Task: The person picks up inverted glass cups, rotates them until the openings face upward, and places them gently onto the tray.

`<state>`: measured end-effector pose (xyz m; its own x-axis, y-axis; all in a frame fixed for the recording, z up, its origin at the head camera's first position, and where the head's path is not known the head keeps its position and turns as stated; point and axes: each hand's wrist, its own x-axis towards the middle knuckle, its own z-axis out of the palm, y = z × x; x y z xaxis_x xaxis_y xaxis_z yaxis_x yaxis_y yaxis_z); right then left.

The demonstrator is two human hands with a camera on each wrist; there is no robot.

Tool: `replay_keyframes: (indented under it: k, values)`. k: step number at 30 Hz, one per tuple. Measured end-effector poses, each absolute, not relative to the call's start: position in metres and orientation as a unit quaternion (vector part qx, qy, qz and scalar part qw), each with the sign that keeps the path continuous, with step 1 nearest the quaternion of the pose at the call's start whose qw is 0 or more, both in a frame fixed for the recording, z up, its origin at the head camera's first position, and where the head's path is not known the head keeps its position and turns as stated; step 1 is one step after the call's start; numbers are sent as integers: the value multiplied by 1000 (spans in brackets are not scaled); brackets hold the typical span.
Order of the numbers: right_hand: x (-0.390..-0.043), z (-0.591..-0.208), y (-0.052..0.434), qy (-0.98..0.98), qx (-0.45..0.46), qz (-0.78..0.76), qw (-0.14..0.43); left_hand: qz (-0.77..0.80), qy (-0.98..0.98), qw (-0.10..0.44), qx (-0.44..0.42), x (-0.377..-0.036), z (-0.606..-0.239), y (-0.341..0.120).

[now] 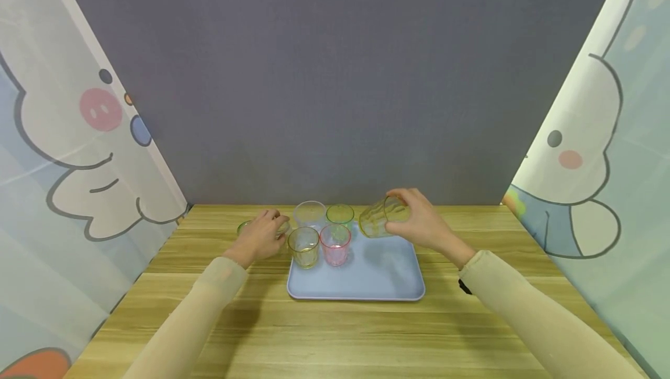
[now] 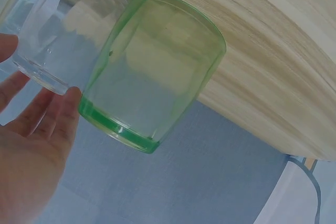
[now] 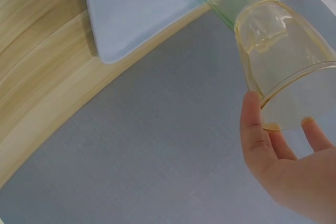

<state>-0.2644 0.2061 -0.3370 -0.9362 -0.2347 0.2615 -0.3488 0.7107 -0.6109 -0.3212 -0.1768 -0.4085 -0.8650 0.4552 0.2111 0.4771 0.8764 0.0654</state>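
My left hand [image 1: 260, 235] grips a clear glass [image 2: 65, 35] left of the tray, its fingertips near the thick base, which points up. Beside it a green glass [image 2: 152, 72] stands mouth down on the table, mostly behind the hand in the head view. My right hand [image 1: 423, 223] holds a yellow glass [image 1: 373, 220] by its rim end, tilted above the back right of the blue tray [image 1: 384, 277]. Upright at the tray's left are a yellow glass [image 1: 304, 248], a pink glass [image 1: 335, 245], a green glass [image 1: 340, 214] and a clear glass [image 1: 309, 214].
A wooden table [image 1: 314, 338] lies under everything, with a grey panel [image 1: 340, 77] rising at its back edge. Cartoon-printed curtains [image 1: 565, 158] hang at both sides. A small black item [image 1: 464, 287] shows by the right sleeve.
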Motion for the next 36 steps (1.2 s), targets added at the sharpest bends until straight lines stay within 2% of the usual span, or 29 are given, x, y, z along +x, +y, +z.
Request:
replay_keyframes:
  k: [11,21,30,36]
  values:
    - [-266,-334,202,-938,159,300,74,-74,-964,94,-239,-323,-407,-175]
    - [-274,-340,198,-944,157,275,94,-65,-968,88,-227,-321,-410,-174]
    - [-286,-346,191,-946,152,267,107,-72,-962,108,-238,-322,-412,-174]
    - [-294,-348,186,-947,148,264,108,-77,-964,99,-233,-322,-410,-174]
